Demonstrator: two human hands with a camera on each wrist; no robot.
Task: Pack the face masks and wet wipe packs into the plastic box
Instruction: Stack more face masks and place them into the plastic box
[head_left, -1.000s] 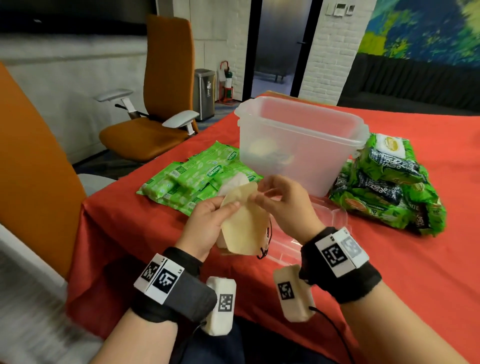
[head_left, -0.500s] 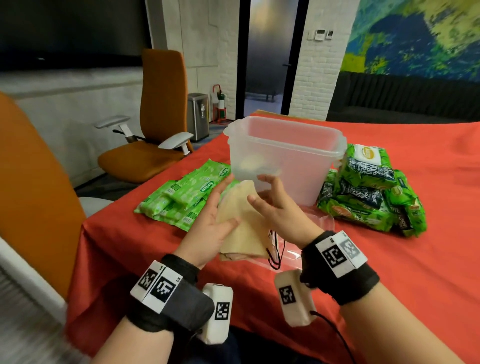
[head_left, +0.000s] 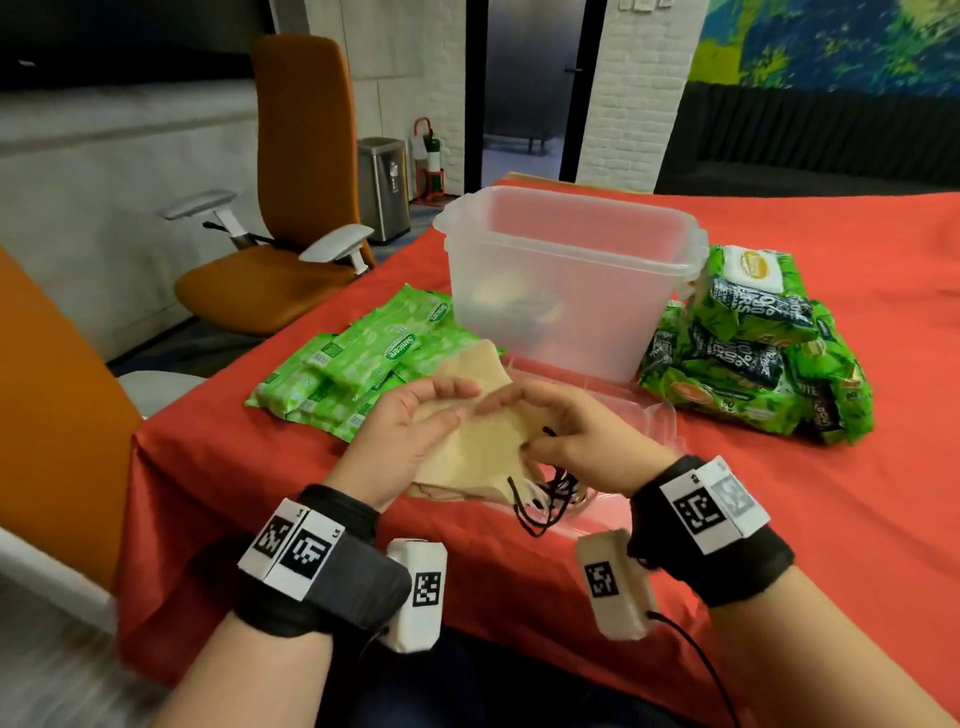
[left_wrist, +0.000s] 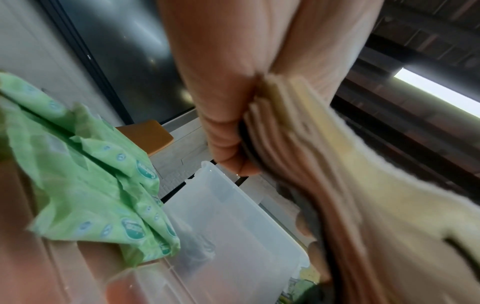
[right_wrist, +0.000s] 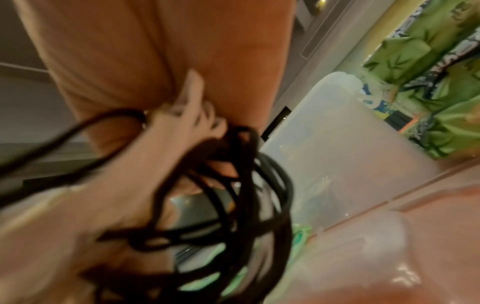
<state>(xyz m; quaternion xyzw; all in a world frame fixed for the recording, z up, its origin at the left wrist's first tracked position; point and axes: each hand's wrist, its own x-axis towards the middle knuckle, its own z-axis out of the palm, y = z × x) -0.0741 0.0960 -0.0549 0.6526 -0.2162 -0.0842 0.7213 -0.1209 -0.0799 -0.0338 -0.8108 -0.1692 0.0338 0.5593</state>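
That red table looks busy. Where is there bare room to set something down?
Bare red cloth lies right of the right hand, in front of the dark green wipe packs, and beyond them. It is crowded around the plastic box: light green wipe packs left, clear lid in front.

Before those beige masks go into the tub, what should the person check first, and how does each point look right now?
1. Both hands hold the stack of face masks: ok; the left hand grips one side, the right hand the other.
2. Plastic box open at the top: ok, no lid on it.
3. Room inside the box: ok; something lies low at the bottom, with space above.
4. Black ear loops gathered in: not ok; they dangle loose under the right hand.
5. Masks squared up in the stack: cannot tell; the wrist views are blurred.
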